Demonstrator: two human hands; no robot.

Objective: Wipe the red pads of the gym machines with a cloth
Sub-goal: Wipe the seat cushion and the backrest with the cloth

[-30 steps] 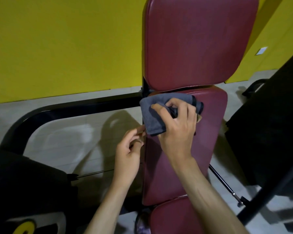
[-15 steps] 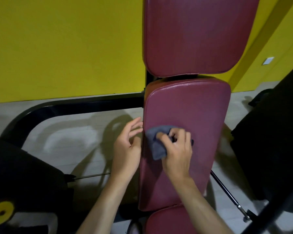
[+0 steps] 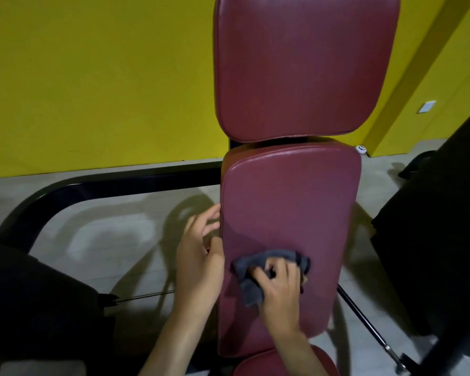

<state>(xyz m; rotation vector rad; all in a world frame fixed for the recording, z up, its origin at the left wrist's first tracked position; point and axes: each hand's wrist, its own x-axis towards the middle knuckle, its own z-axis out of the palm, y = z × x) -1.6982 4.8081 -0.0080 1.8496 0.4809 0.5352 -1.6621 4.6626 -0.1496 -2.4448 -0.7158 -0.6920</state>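
Right hand (image 3: 280, 294) grips dark grey crumpled cloth (image 3: 251, 290), fingers curled into the fabric, and presses it flat on the middle dark red vinyl pad (image 3: 291, 207). Cloth sits on the lower half of that pad, a bit left of its centre, partly under the hand; one corner sticks out toward the near left and a fold shows beyond the knuckles.

Left hand (image 3: 198, 253) is released and holds nothing. Its fingers are loosely spread, and it lies along the left edge of the middle pad with the thumb side touching the pad's side. Both forearms come in bare from the near edge.

Pads run in one column, near to far. The upper dark red vinyl pad (image 3: 304, 66) is wider, stands just beyond the middle one and overlaps its top edge. The lower dark red rounded pad (image 3: 291, 362) is just below, cut off by the frame edge.

Black curved metal tube (image 3: 106, 189) runs left from behind the pads and bends down toward the near left over the pale grey floor (image 3: 106, 240). Yellow wall (image 3: 92, 77) fills the far side. Thin black rod (image 3: 364, 318) slants to the near right of the middle pad. Large black machine part (image 3: 432, 240) is at right, and another dark bulk (image 3: 38, 294) at near left; details of both are too dark to tell. White wall plate (image 3: 426, 106) is at far right on the wall.
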